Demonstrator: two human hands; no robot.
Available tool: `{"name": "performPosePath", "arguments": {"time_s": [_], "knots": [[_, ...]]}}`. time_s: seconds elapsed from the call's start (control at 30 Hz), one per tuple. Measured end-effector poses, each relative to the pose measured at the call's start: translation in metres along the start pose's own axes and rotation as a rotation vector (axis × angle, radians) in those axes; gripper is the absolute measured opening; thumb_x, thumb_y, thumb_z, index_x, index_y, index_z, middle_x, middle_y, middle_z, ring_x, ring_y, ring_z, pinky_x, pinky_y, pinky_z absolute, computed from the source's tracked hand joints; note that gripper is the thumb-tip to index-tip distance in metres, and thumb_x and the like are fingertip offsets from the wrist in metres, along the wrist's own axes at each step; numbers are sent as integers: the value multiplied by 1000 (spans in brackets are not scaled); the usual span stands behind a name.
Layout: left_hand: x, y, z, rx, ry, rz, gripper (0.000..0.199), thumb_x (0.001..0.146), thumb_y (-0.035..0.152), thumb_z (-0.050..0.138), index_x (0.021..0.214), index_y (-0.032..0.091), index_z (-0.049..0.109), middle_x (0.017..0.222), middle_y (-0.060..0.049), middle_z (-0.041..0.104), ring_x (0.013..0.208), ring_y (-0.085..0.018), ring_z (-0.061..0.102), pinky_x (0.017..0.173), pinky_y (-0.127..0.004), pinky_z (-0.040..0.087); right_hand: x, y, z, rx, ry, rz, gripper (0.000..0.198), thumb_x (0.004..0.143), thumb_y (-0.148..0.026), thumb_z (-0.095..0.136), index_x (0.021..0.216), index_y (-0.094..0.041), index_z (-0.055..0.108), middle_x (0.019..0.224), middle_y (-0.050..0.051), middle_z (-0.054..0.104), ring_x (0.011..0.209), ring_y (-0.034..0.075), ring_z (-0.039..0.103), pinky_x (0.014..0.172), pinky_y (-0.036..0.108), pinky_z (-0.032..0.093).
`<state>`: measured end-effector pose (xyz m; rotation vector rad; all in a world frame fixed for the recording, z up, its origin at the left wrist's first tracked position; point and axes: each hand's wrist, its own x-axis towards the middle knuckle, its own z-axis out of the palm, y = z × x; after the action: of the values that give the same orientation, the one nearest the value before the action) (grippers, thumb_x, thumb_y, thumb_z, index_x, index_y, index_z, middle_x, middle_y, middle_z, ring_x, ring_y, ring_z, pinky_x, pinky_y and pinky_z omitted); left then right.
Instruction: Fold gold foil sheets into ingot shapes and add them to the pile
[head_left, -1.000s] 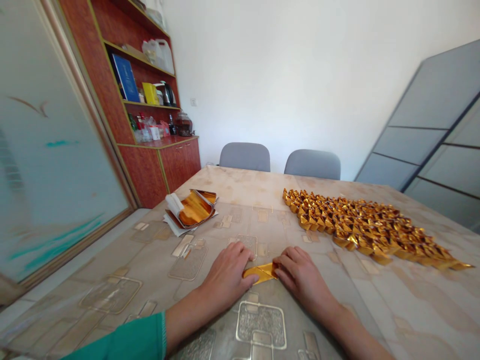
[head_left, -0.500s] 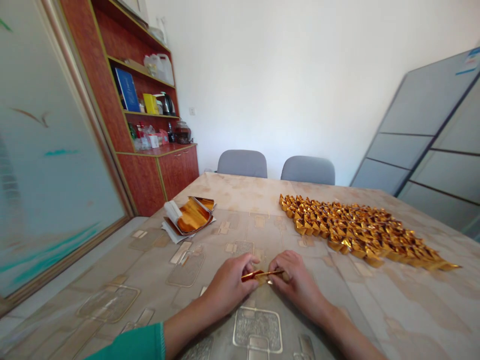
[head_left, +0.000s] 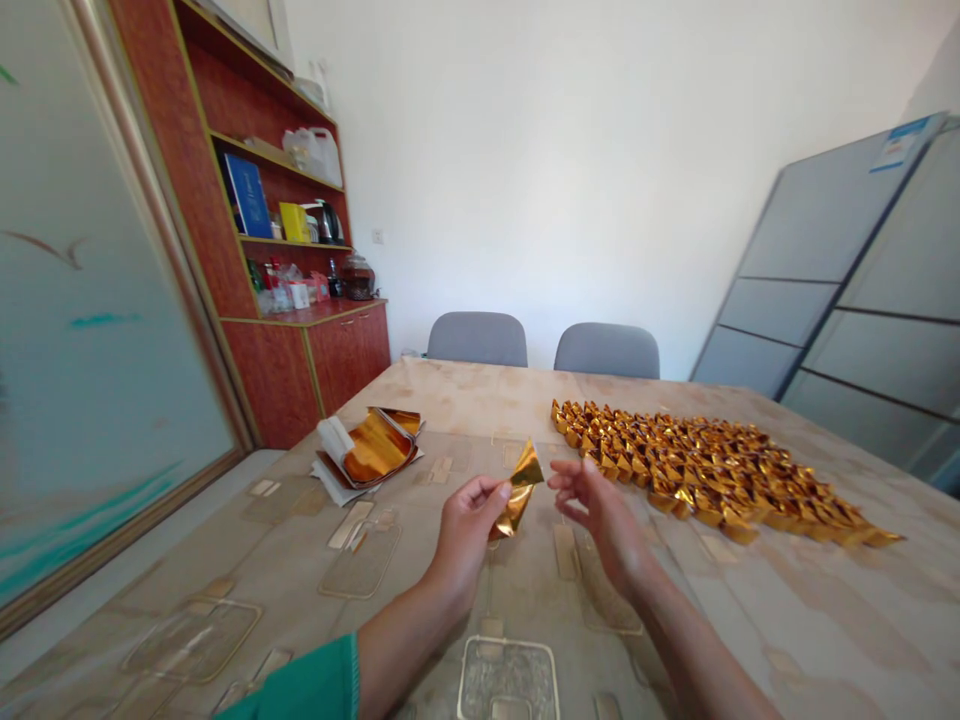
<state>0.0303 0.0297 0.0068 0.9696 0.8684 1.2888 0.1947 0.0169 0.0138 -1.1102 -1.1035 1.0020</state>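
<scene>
Pinched in my left hand [head_left: 474, 515] is a folded piece of gold foil paper [head_left: 528, 465], turned upright with pointed ends above and below my fingers. My right hand [head_left: 592, 500] is just right of it, fingers apart and touching nothing. Rows of folded gold foil pieces [head_left: 675, 450] stand packed together on the table to the right. On the left lies a stack of gold foil sheets [head_left: 382, 447] with some white paper at its side.
The table [head_left: 285, 580] has a patterned cover under clear plastic. Two grey chairs [head_left: 477, 340] stand at its far side. A red-brown shelf cabinet [head_left: 277, 360] is at the back left, a frosted glass door [head_left: 112, 330] at the left, grey panelled doors [head_left: 795, 250] at the right.
My right hand has let go of the gold foil paper and opened to the right. My left hand has raised the piece and turned it upright.
</scene>
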Motion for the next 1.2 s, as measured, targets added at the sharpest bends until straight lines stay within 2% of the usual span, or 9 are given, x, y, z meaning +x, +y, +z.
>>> {"name": "performPosePath", "arguments": {"time_s": [0.07, 0.1, 0.23, 0.47, 0.67, 0.77, 0.9, 1.07, 1.2], "knots": [[-2, -6, 3, -81, 17, -19, 38, 62, 46, 83, 77, 15, 68, 69, -2, 68, 60, -13, 59, 58, -23, 45, -10, 2, 9, -2, -102, 41, 46, 78, -66, 64, 91, -22, 68, 85, 5, 66, 77, 20, 58, 74, 34, 48], [-4, -8, 4, -103, 9, -28, 39, 62, 46, 83, 79, 15, 68, 72, -3, 69, 63, -14, 61, 62, -24, 46, -14, 4, 14, -24, -115, 9, 39, 75, -61, 70, 83, -23, 66, 79, 2, 64, 73, 19, 56, 71, 32, 47], [-12, -12, 6, -107, -30, -23, 39, 62, 47, 84, 79, 14, 70, 77, -4, 70, 70, -16, 62, 69, -26, 47, -19, 6, 26, -35, -84, -100, 36, 76, -57, 70, 69, -24, 56, 66, -3, 53, 64, 17, 50, 63, 28, 43], [-16, -10, 4, 4, -120, -33, 33, 63, 40, 83, 70, 16, 61, 60, 3, 59, 56, -10, 52, 56, -21, 39, -19, 2, 21, -64, -96, -103, 38, 80, -60, 64, 71, -24, 57, 64, -2, 53, 56, 15, 46, 53, 27, 38], [-16, -13, 3, -11, -206, -163, 32, 60, 35, 84, 68, 16, 59, 62, 2, 62, 58, -11, 55, 57, -22, 41, -16, 5, 17, -121, -49, -138, 42, 75, -58, 70, 62, -23, 53, 58, -4, 46, 56, 14, 42, 53, 26, 35], [-12, -7, 1, -88, -171, -209, 36, 55, 33, 87, 68, 15, 59, 62, 1, 63, 57, -10, 57, 58, -21, 43, -15, 1, 12, -137, -77, -138, 41, 78, -61, 66, 67, -22, 60, 63, -2, 54, 61, 16, 49, 59, 28, 40], [-5, 3, -4, -140, -99, -181, 36, 54, 33, 89, 67, 15, 61, 64, 1, 65, 59, -10, 59, 60, -20, 45, -17, -2, 10, -149, -173, -47, 47, 85, -65, 54, 77, -21, 67, 76, 3, 64, 70, 20, 56, 65, 31, 43], [-4, 2, -7, -148, -60, -142, 34, 54, 33, 89, 68, 14, 64, 64, 0, 66, 58, -9, 59, 59, -19, 46, -18, 8, 17, -161, -171, -43, 45, 73, -62, 71, 62, -21, 55, 57, -4, 48, 55, 13, 42, 54, 26, 34], [-2, -2, -6, -149, -23, -116, 37, 51, 33, 91, 68, 14, 63, 60, 0, 67, 55, -9, 58, 52, -17, 41, -15, 11, 17, -165, -164, -54, 46, 72, -63, 70, 61, -21, 55, 55, -4, 48, 53, 13, 41, 51, 25, 32]]}}
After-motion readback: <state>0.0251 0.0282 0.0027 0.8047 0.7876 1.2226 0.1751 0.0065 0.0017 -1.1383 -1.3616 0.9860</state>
